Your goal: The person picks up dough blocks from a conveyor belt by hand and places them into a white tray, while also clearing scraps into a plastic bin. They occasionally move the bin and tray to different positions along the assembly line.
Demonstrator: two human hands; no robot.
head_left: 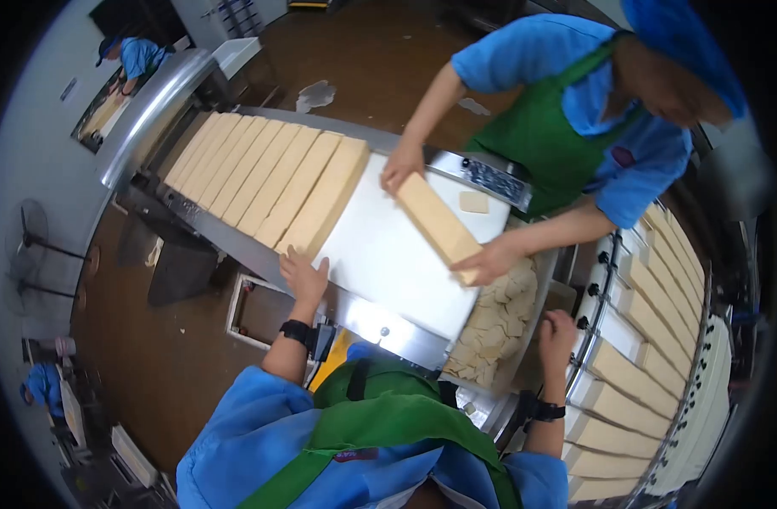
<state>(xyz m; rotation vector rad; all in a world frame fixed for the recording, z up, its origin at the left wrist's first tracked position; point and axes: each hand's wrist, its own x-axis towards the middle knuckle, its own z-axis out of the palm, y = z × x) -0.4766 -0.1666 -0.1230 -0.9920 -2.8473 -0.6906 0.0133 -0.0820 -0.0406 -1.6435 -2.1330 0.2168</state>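
Note:
My left hand (304,278) has its fingers spread at the near end of the last long pale block (329,195) in a row on the metal conveyor. My right hand (557,332) is raised beside the bin of pale flat scraps (499,327), its fingers curled; whether it holds anything is hard to make out. Across the white board (376,246), a co-worker's two hands grip another long pale block (439,222) by its ends. A small pale slice (473,202) lies near the board's far edge.
On the right, a second conveyor (626,373) carries several long blocks. A metal hood (155,114) spans the row's far end. The co-worker in a green apron (533,153) leans in from the far side. A fan (34,233) stands at left. Other people are in the background.

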